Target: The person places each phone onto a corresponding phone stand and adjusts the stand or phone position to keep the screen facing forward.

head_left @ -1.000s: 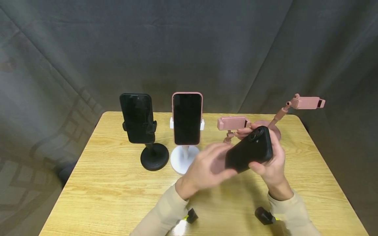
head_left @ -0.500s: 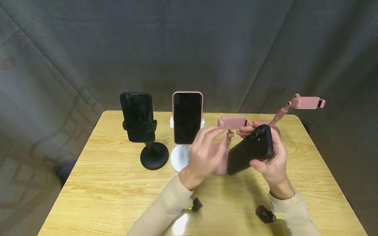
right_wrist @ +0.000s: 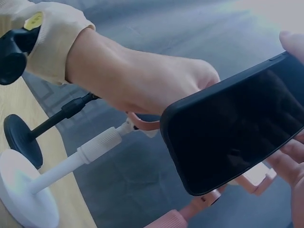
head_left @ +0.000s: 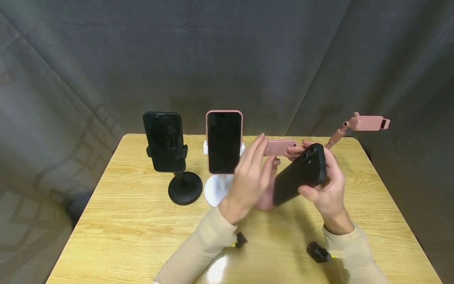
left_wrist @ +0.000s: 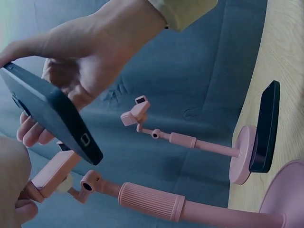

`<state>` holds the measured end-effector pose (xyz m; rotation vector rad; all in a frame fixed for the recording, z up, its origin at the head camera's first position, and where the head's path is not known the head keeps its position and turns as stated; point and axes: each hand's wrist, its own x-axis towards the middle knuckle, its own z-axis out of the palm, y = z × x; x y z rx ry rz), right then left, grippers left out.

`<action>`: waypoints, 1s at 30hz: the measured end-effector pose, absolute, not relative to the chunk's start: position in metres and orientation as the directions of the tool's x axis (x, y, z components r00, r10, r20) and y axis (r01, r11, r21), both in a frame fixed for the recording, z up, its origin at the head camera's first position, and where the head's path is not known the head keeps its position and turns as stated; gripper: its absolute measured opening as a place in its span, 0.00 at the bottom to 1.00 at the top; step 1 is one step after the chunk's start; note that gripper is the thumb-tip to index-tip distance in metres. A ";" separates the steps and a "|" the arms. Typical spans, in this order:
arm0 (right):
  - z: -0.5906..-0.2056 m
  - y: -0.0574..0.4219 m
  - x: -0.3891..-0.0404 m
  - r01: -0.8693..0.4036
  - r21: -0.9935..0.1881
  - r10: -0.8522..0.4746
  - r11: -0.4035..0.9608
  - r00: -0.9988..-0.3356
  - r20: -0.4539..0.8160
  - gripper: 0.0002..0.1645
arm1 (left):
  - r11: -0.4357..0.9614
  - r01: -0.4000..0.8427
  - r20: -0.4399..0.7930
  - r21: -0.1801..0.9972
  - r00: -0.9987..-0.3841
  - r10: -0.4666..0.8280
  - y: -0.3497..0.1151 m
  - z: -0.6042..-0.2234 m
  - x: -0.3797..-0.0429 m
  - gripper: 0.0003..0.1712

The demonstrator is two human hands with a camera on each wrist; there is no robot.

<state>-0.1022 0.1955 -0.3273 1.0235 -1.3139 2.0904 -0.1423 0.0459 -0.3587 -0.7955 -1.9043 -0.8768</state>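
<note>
One black phone (head_left: 299, 173): stays gripped in right hand (head_left: 331, 185) | left hand (head_left: 246, 179): straight-fingered, now reaches left end of pink holder (head_left: 279, 148) | seemingly braces it both sides

- A dark grey curtain (head_left: 227, 59) hangs behind and at both sides, looking bluish in the wrist views.
- Long diagonal creases run down it; a faint angular pattern (head_left: 32, 228) shows at the lower left.
- The bench (head_left: 134, 225) has pale yellow wood grain and rounded far corners.
- White glare (head_left: 217, 270) lies near its front.
</note>
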 end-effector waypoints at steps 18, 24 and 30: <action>-0.309 0.197 -0.115 -0.702 -0.684 -0.047 -0.197 -0.690 0.722 0.44 | 0.671 0.716 0.861 0.194 -0.451 0.233 0.046 -0.354 -0.142 0.21; -0.300 0.194 -0.121 -0.712 -0.699 -0.061 -0.074 -0.696 0.715 0.43 | 0.665 0.716 0.851 0.210 -0.469 0.237 0.045 -0.353 -0.142 0.21; -0.298 0.192 -0.125 -0.714 -0.699 -0.065 0.047 -0.701 0.711 0.43 | 0.664 0.716 0.837 0.216 -0.486 0.252 0.043 -0.353 -0.142 0.21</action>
